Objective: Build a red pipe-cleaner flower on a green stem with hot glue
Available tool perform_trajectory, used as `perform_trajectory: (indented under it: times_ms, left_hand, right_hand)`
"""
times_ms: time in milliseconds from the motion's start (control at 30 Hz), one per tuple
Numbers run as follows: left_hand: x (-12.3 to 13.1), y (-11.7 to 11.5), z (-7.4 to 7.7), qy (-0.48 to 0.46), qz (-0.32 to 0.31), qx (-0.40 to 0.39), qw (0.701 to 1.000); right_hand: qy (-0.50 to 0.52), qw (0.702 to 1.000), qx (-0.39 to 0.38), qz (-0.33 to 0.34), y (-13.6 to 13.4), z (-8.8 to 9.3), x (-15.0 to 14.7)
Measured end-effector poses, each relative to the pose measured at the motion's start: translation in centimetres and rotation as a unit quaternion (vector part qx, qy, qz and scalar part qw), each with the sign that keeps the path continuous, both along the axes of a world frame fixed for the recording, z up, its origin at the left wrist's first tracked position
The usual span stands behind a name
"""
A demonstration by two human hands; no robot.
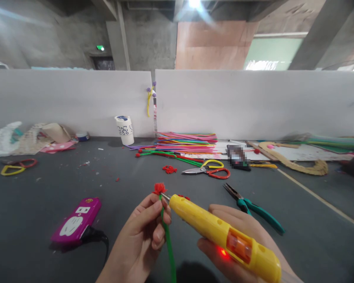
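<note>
My left hand (pixel 141 236) pinches a green pipe-cleaner stem (pixel 168 245) that carries a small red fuzzy flower head (pixel 159 188) at its top. My right hand (pixel 238 243) is wrapped round a yellow hot glue gun (pixel 221 232) with a red light glowing on its side. The gun's metal nozzle touches the stem just below the red head. Both hands are held low over the dark grey table (pixel 47 188).
Teal-handled pliers (pixel 253 208) lie right of the gun. Scissors with yellow and red handles (pixel 206 169) and red fuzzy bits (pixel 169 169) lie beyond. A stack of coloured pipe cleaners (pixel 185 142), a white cup (pixel 125 129) and a magenta power strip (pixel 76 221) are nearby.
</note>
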State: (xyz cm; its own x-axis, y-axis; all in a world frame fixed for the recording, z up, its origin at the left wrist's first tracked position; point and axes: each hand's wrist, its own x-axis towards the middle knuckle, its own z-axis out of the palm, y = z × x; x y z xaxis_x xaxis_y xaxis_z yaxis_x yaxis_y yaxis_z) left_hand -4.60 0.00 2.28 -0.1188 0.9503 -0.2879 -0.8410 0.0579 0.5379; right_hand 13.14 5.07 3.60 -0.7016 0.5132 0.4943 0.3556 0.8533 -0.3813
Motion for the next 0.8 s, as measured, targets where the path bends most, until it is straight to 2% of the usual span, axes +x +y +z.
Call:
perform_trajectory:
  times_ms: [633, 800]
  left_hand:
    - [-0.11, -0.06, -0.17, 0.005, -0.013, 0.004, 1.0]
    - [-0.09, -0.17, -0.32, 0.004, -0.011, -0.001, 1.0]
  right_hand:
    - [-0.003, 1.0, -0.021, 0.003, 0.06, -0.05, -0.16]
    - [-0.002, 1.0, 0.009, 0.02, 0.29, -0.01, -0.23]
